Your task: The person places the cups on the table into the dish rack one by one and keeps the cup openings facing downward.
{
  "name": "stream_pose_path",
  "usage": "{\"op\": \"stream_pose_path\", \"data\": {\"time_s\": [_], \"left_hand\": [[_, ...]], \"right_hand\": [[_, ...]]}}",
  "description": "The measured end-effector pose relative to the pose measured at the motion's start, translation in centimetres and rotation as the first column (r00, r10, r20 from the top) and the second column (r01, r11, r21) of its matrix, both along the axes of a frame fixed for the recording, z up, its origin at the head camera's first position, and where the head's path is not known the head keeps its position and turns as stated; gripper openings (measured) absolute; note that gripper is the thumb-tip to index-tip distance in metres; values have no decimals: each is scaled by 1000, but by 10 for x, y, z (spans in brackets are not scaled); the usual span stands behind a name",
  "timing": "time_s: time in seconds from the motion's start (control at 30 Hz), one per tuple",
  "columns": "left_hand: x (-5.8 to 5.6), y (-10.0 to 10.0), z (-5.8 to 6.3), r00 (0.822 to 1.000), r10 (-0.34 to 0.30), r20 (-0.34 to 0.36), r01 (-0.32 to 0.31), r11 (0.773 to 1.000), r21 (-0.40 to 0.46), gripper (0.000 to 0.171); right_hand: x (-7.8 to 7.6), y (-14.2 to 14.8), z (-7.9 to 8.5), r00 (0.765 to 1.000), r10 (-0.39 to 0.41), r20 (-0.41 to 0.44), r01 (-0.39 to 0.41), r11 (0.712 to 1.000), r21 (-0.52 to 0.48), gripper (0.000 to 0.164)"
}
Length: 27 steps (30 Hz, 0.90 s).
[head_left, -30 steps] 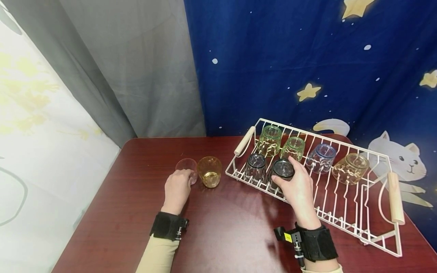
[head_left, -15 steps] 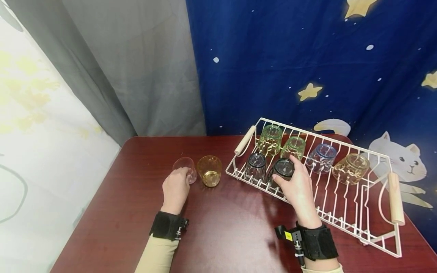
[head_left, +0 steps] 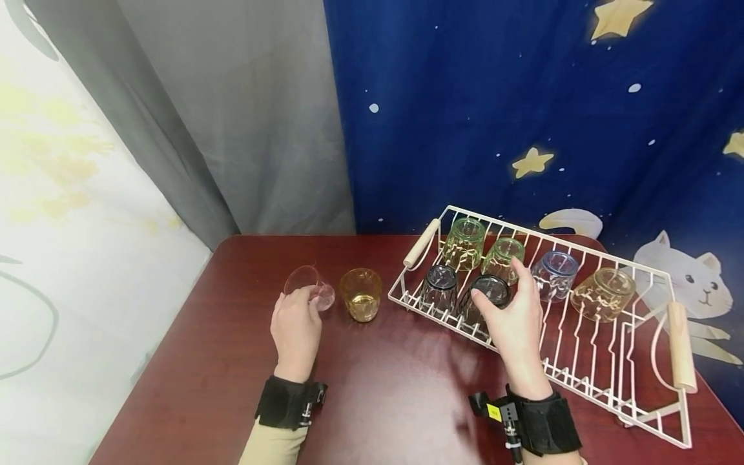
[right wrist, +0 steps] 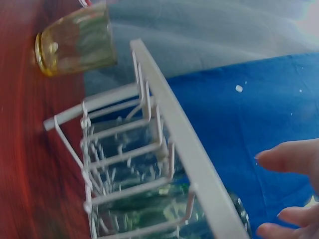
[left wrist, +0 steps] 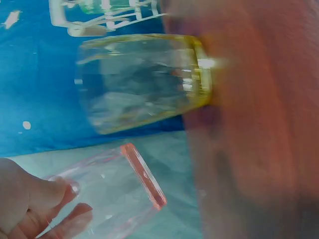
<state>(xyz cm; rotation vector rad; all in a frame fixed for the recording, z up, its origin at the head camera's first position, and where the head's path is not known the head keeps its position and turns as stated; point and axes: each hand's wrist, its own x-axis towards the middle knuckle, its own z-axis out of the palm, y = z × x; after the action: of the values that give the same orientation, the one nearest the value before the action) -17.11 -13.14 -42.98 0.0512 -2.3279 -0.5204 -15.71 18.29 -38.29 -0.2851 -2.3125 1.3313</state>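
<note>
My left hand pinches a pink-tinted drinking glass by its side, tilted and raised over the table's left half. The left wrist view shows thumb and fingers on the clear wall of this glass, its reddish base apart from the tabletop. Just right of it an amber glass stands upright on the table. My right hand is at the white wire rack, thumb and fingers spread wide around a dark grey upside-down glass. In the right wrist view the fingers stand apart above the rack's rail.
The rack also bears another dark glass, two green glasses, a blue one and an amber one, all upside down. Wooden handles rise at its ends. Curtains hang behind the table.
My left hand has lifted and tilted the pink glass, moving slightly left, away from the amber one. My right hand's fingers have spread off the dark glass, which stays in the rack.
</note>
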Motion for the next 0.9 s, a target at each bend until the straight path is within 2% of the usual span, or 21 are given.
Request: {"op": "stream_pose_path", "data": {"time_s": [0.1, 0.17, 0.33, 0.4, 0.53, 0.67, 0.83, 0.9], "left_hand": [[7, 2, 11, 998, 15, -57, -13, 999, 44, 18], [10, 3, 18, 996, 26, -87, -20, 997, 70, 18], [20, 8, 31, 988, 34, -151, -19, 994, 104, 16], [24, 11, 34, 984, 19, -176, 2, 993, 115, 16], [30, 19, 40, 975, -47, -217, 76, 989, 127, 18], [38, 29, 43, 969, -120, -215, 149, 981, 123, 19], [46, 41, 43, 961, -199, -192, 233, 957, 173, 19], [49, 46, 42, 957, -222, -188, 260, 943, 209, 20]], "right_hand": [[5, -4, 2, 996, 32, -80, -41, 992, -116, 68], [8, -8, 5, 991, 66, -117, -89, 975, -204, 61], [14, -21, 11, 969, 181, -166, -232, 898, -373, 56], [16, -27, 12, 954, 240, -182, -295, 866, -404, 58], [21, -37, 8, 913, 362, -189, -409, 816, -408, 59], [24, -45, 4, 864, 463, -198, -503, 777, -378, 59], [23, -49, 0, 804, 556, -209, -592, 725, -352, 60], [24, -51, -2, 792, 580, -191, -608, 719, -337, 61]]}}
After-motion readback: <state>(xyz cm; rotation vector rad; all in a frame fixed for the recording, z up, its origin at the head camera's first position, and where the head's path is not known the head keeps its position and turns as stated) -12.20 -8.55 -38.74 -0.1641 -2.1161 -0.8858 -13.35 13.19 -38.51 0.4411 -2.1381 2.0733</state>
